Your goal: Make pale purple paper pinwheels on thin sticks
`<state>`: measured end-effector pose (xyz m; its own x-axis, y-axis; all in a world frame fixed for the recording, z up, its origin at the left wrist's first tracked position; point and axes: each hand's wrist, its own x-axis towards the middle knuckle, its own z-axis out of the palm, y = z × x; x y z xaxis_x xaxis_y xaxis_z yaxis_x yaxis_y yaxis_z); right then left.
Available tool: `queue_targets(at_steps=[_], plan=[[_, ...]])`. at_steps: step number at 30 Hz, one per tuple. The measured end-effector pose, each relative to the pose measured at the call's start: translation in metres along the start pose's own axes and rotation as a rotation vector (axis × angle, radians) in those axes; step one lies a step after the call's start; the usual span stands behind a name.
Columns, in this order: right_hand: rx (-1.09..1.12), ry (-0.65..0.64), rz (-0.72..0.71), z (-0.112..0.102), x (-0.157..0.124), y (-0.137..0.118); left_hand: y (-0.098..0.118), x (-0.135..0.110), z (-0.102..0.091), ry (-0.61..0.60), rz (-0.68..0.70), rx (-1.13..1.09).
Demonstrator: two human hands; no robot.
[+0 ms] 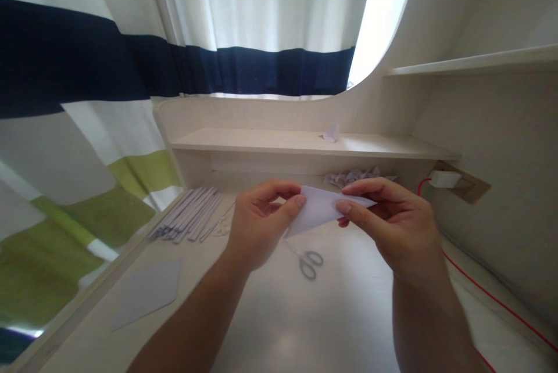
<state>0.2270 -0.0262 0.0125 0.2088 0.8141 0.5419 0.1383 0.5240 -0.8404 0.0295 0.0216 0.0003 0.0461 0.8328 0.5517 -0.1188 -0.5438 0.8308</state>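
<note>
A folded piece of white paper (320, 205) is held up above the desk between both hands. My left hand (264, 222) pinches its left edge between thumb and fingers. On the other side, my right hand (387, 216) grips the narrowing right end, thumb in front and fingers behind. Below the paper, grey-handled scissors (310, 264) lie on the desk, their blades pointing away toward the paper. A flat white sheet or stack of paper (148, 289) rests on the desk to the left of my left forearm.
Several long, thin paper strips (192, 214) lie at the back left. Folded paper pieces (355, 176) are heaped under the shelf (261, 140), and one paper piece (331, 133) sits on it. A white plug (444, 179) with a red cable (492, 291) is at the right wall.
</note>
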Motion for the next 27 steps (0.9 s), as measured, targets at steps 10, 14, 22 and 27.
queue_targets(at_steps=[10,14,22,27], plan=[[-0.020,0.001,-0.013,-0.0010,0.0015,0.0008,-0.0016,0.0014,0.0007,-0.009,0.014,0.004],[-0.035,-0.004,-0.019,-0.0013,0.0020,0.0001,-0.0013,0.0015,0.0010,-0.010,0.014,0.001],[-0.032,0.006,-0.017,-0.0016,0.0026,0.0006,0.0002,0.0021,0.0023,-0.011,0.008,-0.015],[-0.031,0.010,-0.018,-0.0009,0.0028,0.0013,-0.0005,0.0023,0.0022,-0.016,0.016,-0.015]])
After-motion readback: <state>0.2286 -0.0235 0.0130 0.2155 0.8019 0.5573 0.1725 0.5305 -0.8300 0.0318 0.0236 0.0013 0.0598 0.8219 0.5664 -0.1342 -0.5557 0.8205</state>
